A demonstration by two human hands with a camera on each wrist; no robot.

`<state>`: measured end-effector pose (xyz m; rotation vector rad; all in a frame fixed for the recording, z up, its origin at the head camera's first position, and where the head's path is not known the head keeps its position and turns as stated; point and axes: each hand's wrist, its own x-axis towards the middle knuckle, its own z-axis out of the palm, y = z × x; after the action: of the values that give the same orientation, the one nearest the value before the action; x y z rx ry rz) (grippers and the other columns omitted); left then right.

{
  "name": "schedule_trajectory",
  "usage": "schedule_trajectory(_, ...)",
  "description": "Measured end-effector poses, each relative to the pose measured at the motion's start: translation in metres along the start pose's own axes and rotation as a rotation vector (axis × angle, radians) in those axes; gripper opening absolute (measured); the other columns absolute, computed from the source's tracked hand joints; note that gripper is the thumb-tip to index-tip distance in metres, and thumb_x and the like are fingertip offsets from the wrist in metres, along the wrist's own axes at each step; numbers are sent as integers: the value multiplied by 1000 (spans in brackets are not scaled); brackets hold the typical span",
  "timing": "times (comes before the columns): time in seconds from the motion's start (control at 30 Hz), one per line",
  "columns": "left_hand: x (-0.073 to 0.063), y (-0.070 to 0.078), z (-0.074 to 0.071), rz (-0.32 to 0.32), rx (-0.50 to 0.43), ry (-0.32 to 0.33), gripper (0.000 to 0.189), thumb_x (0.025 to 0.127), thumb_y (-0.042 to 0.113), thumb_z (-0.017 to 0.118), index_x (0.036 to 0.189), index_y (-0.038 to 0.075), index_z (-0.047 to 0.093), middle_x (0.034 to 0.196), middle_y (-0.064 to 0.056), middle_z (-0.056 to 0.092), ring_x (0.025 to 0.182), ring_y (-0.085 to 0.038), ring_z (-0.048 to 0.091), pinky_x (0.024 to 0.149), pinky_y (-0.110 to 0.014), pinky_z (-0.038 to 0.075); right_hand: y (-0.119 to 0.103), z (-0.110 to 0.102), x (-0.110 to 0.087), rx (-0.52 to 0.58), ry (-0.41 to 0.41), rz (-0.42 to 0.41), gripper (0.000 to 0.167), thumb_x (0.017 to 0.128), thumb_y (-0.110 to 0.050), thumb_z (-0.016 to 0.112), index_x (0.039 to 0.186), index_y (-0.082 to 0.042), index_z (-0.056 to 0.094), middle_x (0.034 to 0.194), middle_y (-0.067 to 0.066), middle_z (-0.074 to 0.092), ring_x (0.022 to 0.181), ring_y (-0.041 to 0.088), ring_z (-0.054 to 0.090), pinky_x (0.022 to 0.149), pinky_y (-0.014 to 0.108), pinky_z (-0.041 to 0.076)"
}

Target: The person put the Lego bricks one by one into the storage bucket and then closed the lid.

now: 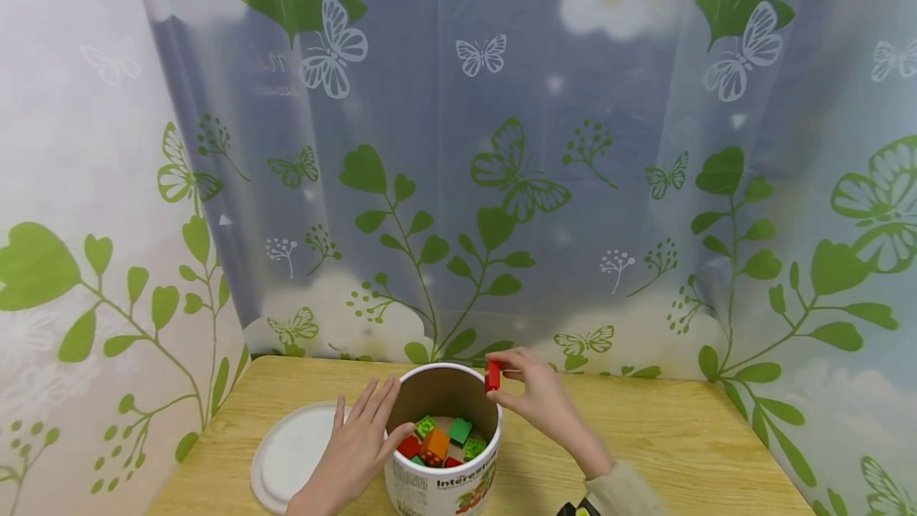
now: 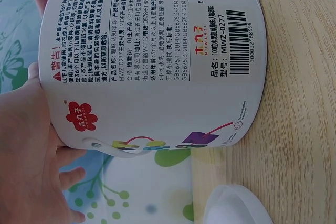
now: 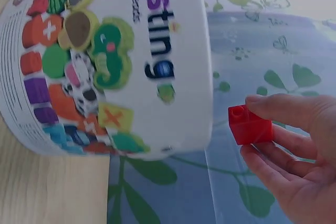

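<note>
A white round tub (image 1: 442, 464) stands on the table with several red, green and orange toy blocks inside. Between thumb and fingers, my right hand (image 1: 536, 398) pinches a red toy block (image 1: 492, 376) beside the tub's right rim. The right wrist view shows a stud on one face of that red block (image 3: 251, 127). My left hand (image 1: 358, 440) rests at the tub's left rim with its fingers straight and spread. Among the blocks inside, an orange block (image 1: 434, 447) lies on top, with a green block (image 1: 459, 430) behind it.
A white round lid (image 1: 301, 452) lies on the wooden table (image 1: 630, 428) left of the tub, partly behind my left hand. A curtain (image 1: 444, 118) with leaves and butterflies hangs behind the table. A small dark object (image 1: 576, 509) shows at the bottom edge by my right sleeve.
</note>
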<state>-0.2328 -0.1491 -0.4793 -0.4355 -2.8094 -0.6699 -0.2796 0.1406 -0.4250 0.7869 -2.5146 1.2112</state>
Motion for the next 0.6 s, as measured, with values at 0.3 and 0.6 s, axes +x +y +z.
schedule_trajectory(0.3,-1,1,0,10,25,16,71,103,53,48,159,10,36,163,-8,35,152,-33,27,115,-73,13,-11,21,-1,-44,-113,-27,48,83,3,81,128,3,64,120,16,63,107,34,69,89,38,58)
schedule_trajectory(0.6,0,0,0,5,15,11,71,103,54,48,158,11,37,163,-8,36,152,-33,27,115,-74,11,-10,33,-3,-86,-147,-41,50,81,2,83,127,3,64,123,19,62,107,34,69,89,38,58)
